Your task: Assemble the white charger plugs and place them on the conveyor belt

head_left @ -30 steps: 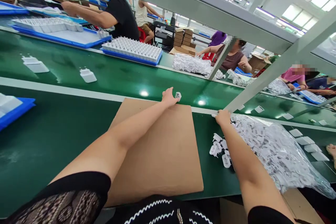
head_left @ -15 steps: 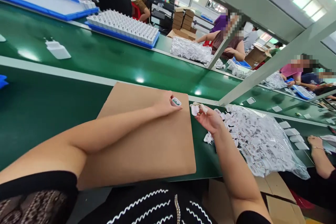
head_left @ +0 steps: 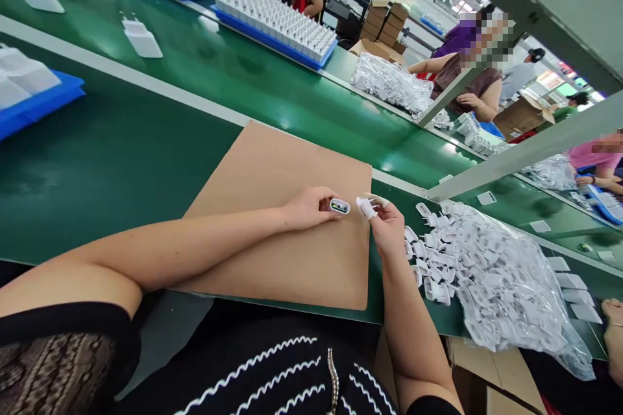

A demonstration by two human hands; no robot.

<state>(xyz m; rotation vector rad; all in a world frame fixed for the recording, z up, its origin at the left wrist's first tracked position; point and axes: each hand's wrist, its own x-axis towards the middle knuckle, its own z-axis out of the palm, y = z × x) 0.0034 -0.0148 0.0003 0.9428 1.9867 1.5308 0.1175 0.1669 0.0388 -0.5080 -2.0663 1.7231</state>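
Observation:
My left hand (head_left: 307,206) holds a small white charger body (head_left: 339,206) with its open end facing right, above a brown cardboard sheet (head_left: 272,207). My right hand (head_left: 387,227) pinches a small white plug cap (head_left: 366,207) a short gap from the charger body. Just right of my right hand lies a heap of white plug caps (head_left: 477,259) spilling from a clear plastic bag (head_left: 530,305) on the green bench.
A green conveyor belt (head_left: 219,71) beyond the cardboard carries single white chargers (head_left: 141,37). Blue trays with white parts (head_left: 277,23) stand across the belt and at my left (head_left: 34,94). Other people work on the far side. A grey frame post (head_left: 516,149) slants overhead.
Both hands have drawn back from the belt edge toward me. My right hand picked a plug cap from the heap and brought it close to the charger body in my left hand.

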